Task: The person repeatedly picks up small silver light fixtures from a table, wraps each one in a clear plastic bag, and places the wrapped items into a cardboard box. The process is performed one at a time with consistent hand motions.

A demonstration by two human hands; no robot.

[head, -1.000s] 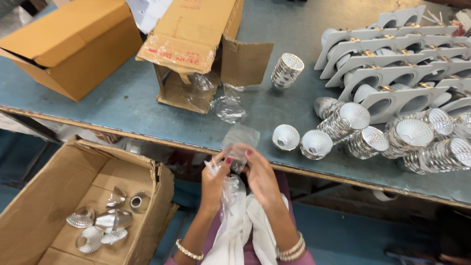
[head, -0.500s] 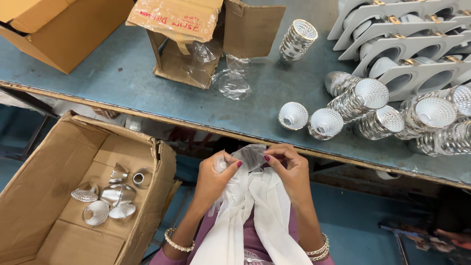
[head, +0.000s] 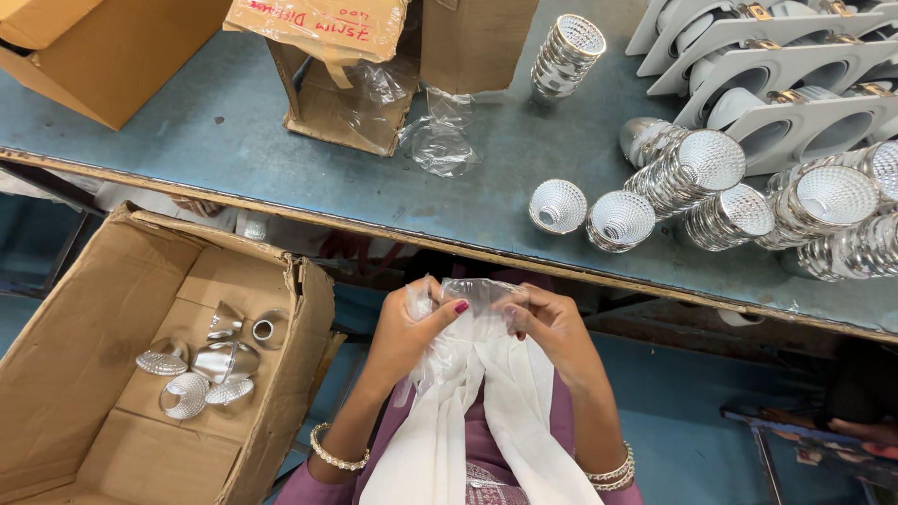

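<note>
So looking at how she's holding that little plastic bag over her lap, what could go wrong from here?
Both hands, left and right, pinch the clear plastic bag off the table, so anything slipping out would probably miss the open box and fall to the floor. The shiny cups near the table edge could also be knocked off.

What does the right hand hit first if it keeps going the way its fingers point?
The right hand points left, across the clear plastic bag it pinches. Beyond the bag it would meet the left hand, which holds the same bag; depth looks about equal.
</note>
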